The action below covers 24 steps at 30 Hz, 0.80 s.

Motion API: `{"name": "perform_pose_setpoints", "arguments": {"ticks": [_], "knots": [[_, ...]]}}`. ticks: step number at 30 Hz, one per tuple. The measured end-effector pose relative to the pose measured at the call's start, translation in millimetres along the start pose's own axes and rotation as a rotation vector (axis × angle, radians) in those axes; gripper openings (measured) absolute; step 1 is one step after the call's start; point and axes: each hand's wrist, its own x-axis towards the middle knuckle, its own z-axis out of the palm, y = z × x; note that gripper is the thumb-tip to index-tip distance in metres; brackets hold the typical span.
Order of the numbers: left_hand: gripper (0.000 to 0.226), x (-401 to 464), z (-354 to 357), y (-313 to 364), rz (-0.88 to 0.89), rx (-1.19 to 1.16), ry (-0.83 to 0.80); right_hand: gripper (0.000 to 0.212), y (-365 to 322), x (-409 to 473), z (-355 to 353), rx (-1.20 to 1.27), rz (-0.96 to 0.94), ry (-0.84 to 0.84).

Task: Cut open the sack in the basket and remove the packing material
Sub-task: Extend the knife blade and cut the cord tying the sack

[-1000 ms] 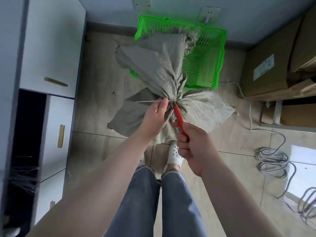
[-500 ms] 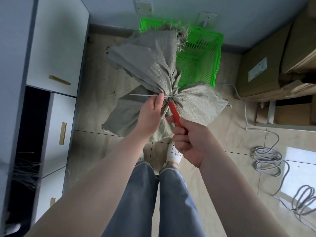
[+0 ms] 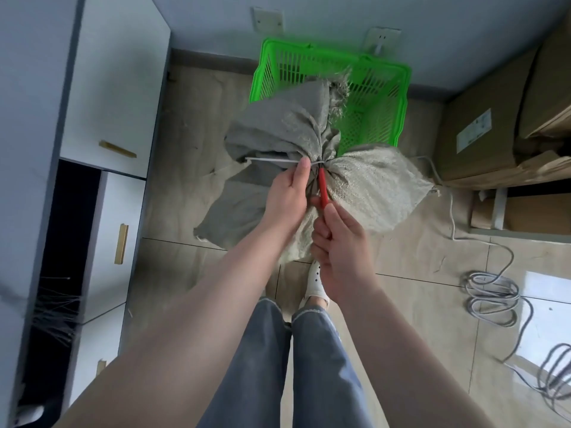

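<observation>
1. Tiled floor (image 3: 417, 257) runs under everything, with a green basket (image 3: 398, 88) against the far wall; the grey sack (image 3: 370, 183) is held up in front of it, clear of the basket apart from its frayed top, which overlaps the rim.
2. At the sack's cinched neck sits a pale zip tie (image 3: 272, 160), its loose tail running out level toward the left.
3. Left hand (image 3: 287, 196) grips the bunched neck just below the tie, thumb tip pressed on the tail.
4. Right hand (image 3: 338, 245) is closed round a red-handled cutter (image 3: 323, 189), whose long axis points up and away, straight at the knot.
5. The cutter crosses the tie about square; its tip is hidden in the folds, so I cannot tell whether it bites yet.
</observation>
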Motion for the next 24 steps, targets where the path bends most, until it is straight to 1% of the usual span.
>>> {"name": "perform_pose_setpoints", "arguments": {"ticks": [5, 7, 9, 10, 13, 14, 17, 19, 22, 24], "knots": [[0.054, 4.4, 0.4, 11.1, -0.305, -0.096, -0.063, 0.017, -6.0, 6.0, -6.0, -0.118, -0.016, -0.062], [0.064, 6.2, 2.8, 12.0, -0.379, -0.174, -0.06, 0.017, -7.8, 5.1, -6.5, -0.067, -0.002, -0.074], [0.078, 9.6, 7.5, 6.9, -0.446, -0.277, -0.01, 0.018, -8.1, 3.8, -6.4, -0.011, 0.003, -0.064], [0.074, 10.5, 9.4, 5.1, -0.478, -0.315, 0.009, 0.018, -7.4, 3.1, -6.7, 0.003, 0.0, -0.055], [0.043, 7.8, 8.9, 9.5, -0.564, -0.401, 0.001, 0.02, -5.3, 0.8, -7.8, 0.028, 0.0, -0.054], [0.036, 6.9, 8.2, 11.0, -0.586, -0.417, -0.013, 0.021, -5.2, 0.1, -8.1, 0.031, 0.005, -0.059], [0.04, 6.0, 6.4, 11.9, -0.622, -0.451, -0.086, 0.021, -7.6, 0.5, -9.9, 0.06, 0.027, -0.07], [0.042, 3.0, 6.6, 16.4, -0.603, -0.442, -0.105, 0.021, -11.8, 1.8, -11.3, 0.102, 0.055, -0.081], [0.039, 3.5, 10.3, 16.5, -0.54, -0.354, -0.061, 0.022, -19.2, 2.1, -12.4, 0.151, 0.096, -0.091], [0.041, 2.2, 10.9, 17.7, -0.453, -0.234, -0.02, 0.022, -23.2, 1.4, -12.3, 0.153, 0.101, -0.085]]}}
